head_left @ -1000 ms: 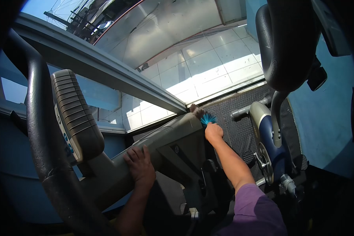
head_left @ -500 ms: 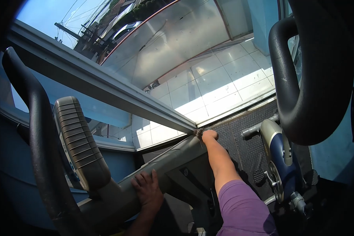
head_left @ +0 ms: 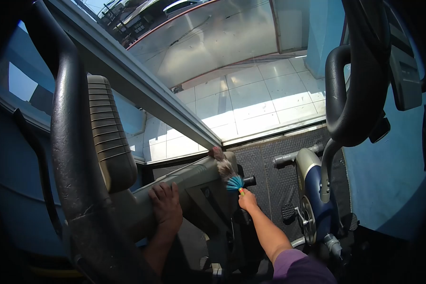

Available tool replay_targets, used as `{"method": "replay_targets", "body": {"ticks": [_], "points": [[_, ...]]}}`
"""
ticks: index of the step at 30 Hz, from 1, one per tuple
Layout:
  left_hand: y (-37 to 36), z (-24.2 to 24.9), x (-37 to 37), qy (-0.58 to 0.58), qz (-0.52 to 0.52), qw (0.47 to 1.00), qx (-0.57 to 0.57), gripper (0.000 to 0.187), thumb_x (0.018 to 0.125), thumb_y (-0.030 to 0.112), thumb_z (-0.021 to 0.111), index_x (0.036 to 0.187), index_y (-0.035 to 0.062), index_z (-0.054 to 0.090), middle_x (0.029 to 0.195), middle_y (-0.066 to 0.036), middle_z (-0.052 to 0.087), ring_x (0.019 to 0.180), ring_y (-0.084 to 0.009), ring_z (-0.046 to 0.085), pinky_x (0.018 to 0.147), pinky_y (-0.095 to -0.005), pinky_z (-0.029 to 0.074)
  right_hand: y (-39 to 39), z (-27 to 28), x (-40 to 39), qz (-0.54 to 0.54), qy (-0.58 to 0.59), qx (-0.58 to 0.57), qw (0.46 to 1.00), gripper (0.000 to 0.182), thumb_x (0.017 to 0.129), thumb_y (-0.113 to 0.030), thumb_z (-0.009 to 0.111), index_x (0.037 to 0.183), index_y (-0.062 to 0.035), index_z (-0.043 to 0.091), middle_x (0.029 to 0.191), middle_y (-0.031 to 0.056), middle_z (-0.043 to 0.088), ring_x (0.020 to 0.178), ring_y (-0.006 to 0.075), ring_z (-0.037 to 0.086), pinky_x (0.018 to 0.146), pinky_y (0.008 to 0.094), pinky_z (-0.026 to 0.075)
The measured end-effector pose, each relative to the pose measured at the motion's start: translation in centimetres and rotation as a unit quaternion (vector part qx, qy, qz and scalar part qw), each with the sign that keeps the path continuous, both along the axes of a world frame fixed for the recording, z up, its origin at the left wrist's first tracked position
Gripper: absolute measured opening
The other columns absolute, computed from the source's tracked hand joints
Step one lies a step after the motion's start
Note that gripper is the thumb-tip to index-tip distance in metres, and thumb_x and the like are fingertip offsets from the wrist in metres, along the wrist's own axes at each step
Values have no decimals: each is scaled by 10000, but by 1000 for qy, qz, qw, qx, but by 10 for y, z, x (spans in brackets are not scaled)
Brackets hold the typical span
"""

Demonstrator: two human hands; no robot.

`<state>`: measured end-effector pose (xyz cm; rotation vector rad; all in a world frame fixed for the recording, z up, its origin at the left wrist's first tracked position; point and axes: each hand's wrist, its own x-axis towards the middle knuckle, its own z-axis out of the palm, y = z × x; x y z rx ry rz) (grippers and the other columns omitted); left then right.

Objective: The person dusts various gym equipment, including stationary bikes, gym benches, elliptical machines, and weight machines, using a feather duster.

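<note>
My right hand is closed round the short, bright handle of a feather duster. Blue bristles fan out near the handle, and fluffy grey-brown feathers with a reddish tip touch the far end of a grey exercise machine's body. On the near part of that same body rests my left hand, fingers spread over the top surface and nothing held. A ribbed, padded seat back rises just left of it.
Black curved handlebars stand close on the left. At right is a blue exercise bike with a pedal and a padded handle. A glass window's metal frame runs diagonally behind, above black rubber matting.
My right hand has drawn back toward me, bringing the duster into fuller view. My left hand stays on the machine body. The camera view has shifted.
</note>
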<state>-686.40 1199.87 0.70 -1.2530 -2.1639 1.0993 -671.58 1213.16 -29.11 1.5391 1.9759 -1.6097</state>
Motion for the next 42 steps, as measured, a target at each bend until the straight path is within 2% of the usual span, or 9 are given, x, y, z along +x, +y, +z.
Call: {"method": "replay_targets", "body": {"ticks": [10,15,23,27,29,32,34,38,42], "points": [[0,0,1,9,27,1000,0,530,879,283,538,1392,152,518,1337,-221,434,1271,-419,373,1127,-574,199,-21,16,2,4,97,82,992,388,901,-261,618,1269,-136,618,1134,251,665,1080,448,618,936,494,498],[2,4,5,12,35,999,1,521,882,282,536,1388,161,520,1334,-220,438,1270,-418,374,1128,-573,201,-30,-27,-11,-91,-82,-247,961,361,919,-257,602,1204,-35,593,1083,255,681,1022,432,653,890,485,523],[-1,-6,-4,1,28,1000,9,534,868,292,561,1391,190,526,1313,-195,432,1277,-393,354,1131,-552,179,-223,68,6,-177,240,-48,953,477,979,-323,521,1340,-14,483,1147,298,627,1096,471,603,913,469,484],[1,-5,-1,-4,47,999,-16,631,796,350,625,1401,208,520,1333,-178,414,1295,-384,324,1129,-541,160,-220,-15,-24,-199,105,-94,970,544,961,-317,547,1397,-13,434,1180,287,627,1117,415,622,927,468,494],[3,1,4,-2,44,999,-31,707,742,372,666,1412,213,507,1346,-173,404,1302,-384,313,1128,-543,152,-193,-101,-42,448,-44,120,885,504,949,-313,567,1358,-32,483,1118,282,650,1014,360,673,905,448,513],[8,3,11,-19,80,996,-44,731,744,372,662,1436,225,475,1365,-172,399,1309,-398,311,1127,-553,142,-199,-118,-33,476,39,-47,878,399,940,-285,579,1239,-23,559,1060,285,651,952,314,683,880,435,520],[5,1,11,-14,57,997,-39,640,802,340,620,1416,208,500,1325,-179,419,1276,-393,336,1118,-539,163,-235,-89,-36,-274,43,-256,926,320,946,-268,558,1131,-8,574,972,267,653,858,333,686,774,449,537],[-9,-3,5,-36,29,999,-24,549,871,301,563,1406,186,523,1410,-202,413,1338,-420,308,1156,-558,108,-325,72,8,-269,330,8,905,427,1039,-380,411,1236,-1,429,871,172,613,800,284,646,733,433,490],[-45,25,35,-180,-16,983,19,610,854,289,551,1441,135,485,1536,-214,334,1486,-398,148,1220,-499,-14,-395,126,39,-215,316,-111,917,434,1048,-397,373,1221,-5,440,864,188,605,791,291,640,741,427,481]]}}
